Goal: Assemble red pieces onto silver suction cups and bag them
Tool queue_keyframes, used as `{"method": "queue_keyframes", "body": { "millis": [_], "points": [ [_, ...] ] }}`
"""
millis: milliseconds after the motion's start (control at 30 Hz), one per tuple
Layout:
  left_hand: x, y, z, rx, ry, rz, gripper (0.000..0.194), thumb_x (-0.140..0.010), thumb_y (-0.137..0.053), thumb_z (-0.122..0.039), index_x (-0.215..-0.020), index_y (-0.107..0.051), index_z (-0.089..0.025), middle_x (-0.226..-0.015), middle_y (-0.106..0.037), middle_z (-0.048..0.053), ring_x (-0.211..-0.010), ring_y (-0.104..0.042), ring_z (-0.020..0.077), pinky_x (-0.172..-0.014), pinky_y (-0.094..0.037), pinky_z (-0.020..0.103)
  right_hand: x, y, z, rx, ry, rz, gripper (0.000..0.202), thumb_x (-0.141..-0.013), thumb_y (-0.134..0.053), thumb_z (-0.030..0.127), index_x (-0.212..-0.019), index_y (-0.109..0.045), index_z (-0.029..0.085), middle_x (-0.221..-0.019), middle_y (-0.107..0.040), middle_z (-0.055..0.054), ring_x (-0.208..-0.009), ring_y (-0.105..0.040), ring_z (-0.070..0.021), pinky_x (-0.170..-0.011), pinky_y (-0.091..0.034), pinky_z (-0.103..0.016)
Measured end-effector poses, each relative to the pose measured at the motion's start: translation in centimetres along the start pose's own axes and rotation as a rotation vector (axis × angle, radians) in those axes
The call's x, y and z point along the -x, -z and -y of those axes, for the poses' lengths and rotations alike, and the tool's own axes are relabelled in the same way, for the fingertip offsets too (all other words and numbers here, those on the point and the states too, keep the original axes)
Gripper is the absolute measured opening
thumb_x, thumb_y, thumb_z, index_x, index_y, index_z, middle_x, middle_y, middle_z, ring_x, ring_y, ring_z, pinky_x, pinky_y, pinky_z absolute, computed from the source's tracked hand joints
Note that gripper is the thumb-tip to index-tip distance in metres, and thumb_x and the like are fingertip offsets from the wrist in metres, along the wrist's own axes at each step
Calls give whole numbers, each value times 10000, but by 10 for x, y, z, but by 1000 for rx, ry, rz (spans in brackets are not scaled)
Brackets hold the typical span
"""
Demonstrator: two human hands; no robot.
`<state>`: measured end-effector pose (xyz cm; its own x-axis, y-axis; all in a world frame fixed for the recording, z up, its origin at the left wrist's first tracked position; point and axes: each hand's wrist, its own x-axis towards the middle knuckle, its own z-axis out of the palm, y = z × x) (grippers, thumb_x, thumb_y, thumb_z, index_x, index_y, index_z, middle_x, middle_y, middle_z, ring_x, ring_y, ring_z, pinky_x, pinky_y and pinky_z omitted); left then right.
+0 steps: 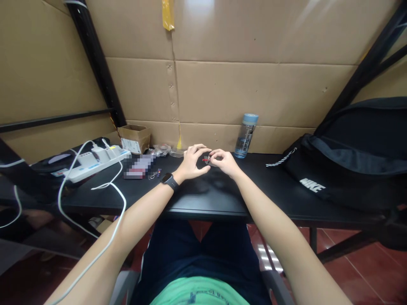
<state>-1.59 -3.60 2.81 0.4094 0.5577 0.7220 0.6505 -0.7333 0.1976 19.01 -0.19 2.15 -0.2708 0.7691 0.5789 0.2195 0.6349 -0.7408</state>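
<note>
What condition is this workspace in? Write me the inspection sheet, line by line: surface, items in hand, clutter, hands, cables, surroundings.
Surface: black tabletop, glossy near the front edge; no spill seen.
Items in hand: small item with a red part; too small to identify.
Clutter: open cardboard box, clear plastic packaging, a pixelated patch and small keyring-like item at left; upright bottle at the back; black backpack at right.
Hands: right hand pinches the small item; left hand is open beside it.
Cables: white power strip with plugs in; a white cable crosses the left forearm.
Surroundings: cardboard panels, black frame, red tiled floor.
</note>
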Motion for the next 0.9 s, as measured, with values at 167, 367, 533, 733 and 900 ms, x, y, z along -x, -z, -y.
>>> {"method": "queue_keyframes", "body": {
  "millis": [167, 367, 533, 733, 900],
  "points": [
    [1, -2, 5, -47, -2, 18, 500, -779, -771, -412, -1255, -658, -311, -1408, -534, 71, -1321, -428, 317, -1089, -341, 468, 0, 0, -2, 24, -9, 33, 70, -717, -731, 267, -678, -754, 213, -1057, -669, -50, -1005, -668, -227, -993, -495, -383],
    [0, -5, 4, -86, 4, 6, 415, -736, -800, -418, -1116, -702, -281, -1342, -566, 79, -1282, -452, 317, -1063, -349, 463, -1, 0, 2, 99, -6, 64, 72, -721, -717, 263, -685, -762, 219, -1038, -661, -45, -1002, -653, -228, -977, -477, -380],
    [0, -2, 5, -92, 6, -3, 398, -740, -794, -401, -1104, -696, -274, -1323, -574, 73, -1270, -459, 305, -1059, -343, 452, -2, 4, 3, 143, -22, 75, 80, -721, -703, 261, -674, -749, 215, -1059, -668, -50, -1005, -645, -230, -981, -457, -386],
    [0, 0, 16, -55, 55, 95, 394, -754, -772, -432, -1115, -697, -296, -1279, -587, 69, -1230, -470, 311, -1024, -370, 467, -2, 13, 3, 198, -30, 73, 94, -723, -694, 262, -668, -746, 206, -1086, -680, -63, -983, -653, -231, -967, -470, -391],
    [5, -5, 23, -28, 41, 321, 397, -766, -735, -428, -1148, -666, -346, -1325, -576, 47, -1234, -469, 328, -1014, -381, 513, 0, 12, 0, 342, 14, 148, 38, -692, -714, 201, -664, -740, 197, -1070, -673, -65, -901, -651, -209, -882, -507, -363]
  ]
}}
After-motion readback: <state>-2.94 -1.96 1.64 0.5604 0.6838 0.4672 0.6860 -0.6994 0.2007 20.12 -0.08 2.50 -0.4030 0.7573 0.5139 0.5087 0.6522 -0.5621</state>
